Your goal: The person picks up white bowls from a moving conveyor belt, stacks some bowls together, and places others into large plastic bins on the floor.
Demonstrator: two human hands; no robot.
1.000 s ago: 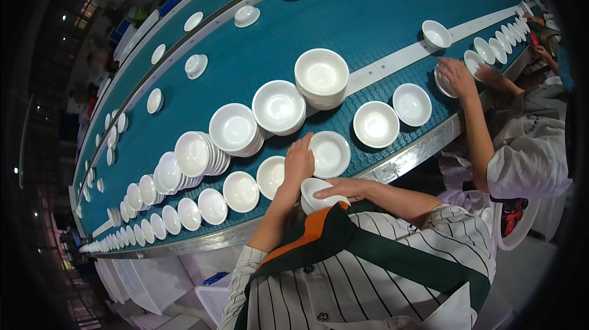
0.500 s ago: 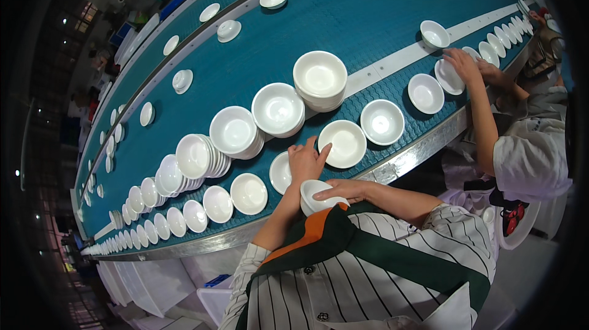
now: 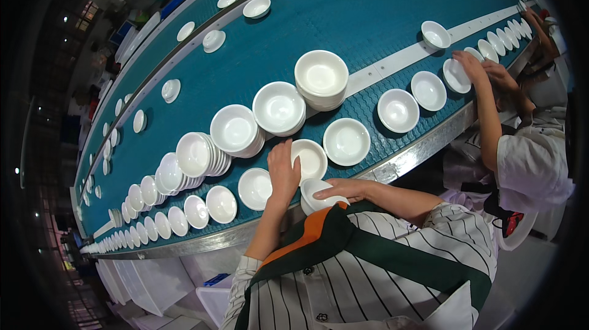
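Observation:
My left hand (image 3: 283, 169) is on the rim of a white bowl (image 3: 313, 163) in the belt's near row, fingers curled at its left side and thumb at the edge. Low in front of my chest, my right hand (image 3: 340, 187) grips white bowls (image 3: 313, 204), apparently nested, with the thumb over the rim. Stacks of white bowls (image 3: 279, 107) run along a pale strip (image 3: 386, 65) above my hands, and single bowls (image 3: 346, 141) lie spaced along the teal textured belt (image 3: 368, 29) on both sides of me.
A co-worker's hands (image 3: 472, 71) touch a bowl (image 3: 457, 76) at right; more people stand beyond. A metal edge (image 3: 399, 158) borders the near belt. Scattered bowls ride the farther lanes (image 3: 256, 7). Pale bins (image 3: 147, 284) sit below at left.
My left hand has shifted slightly left and down, onto a bowl's rim. Bowls on the lanes have shifted along the belts. The co-worker's hands have moved slightly right.

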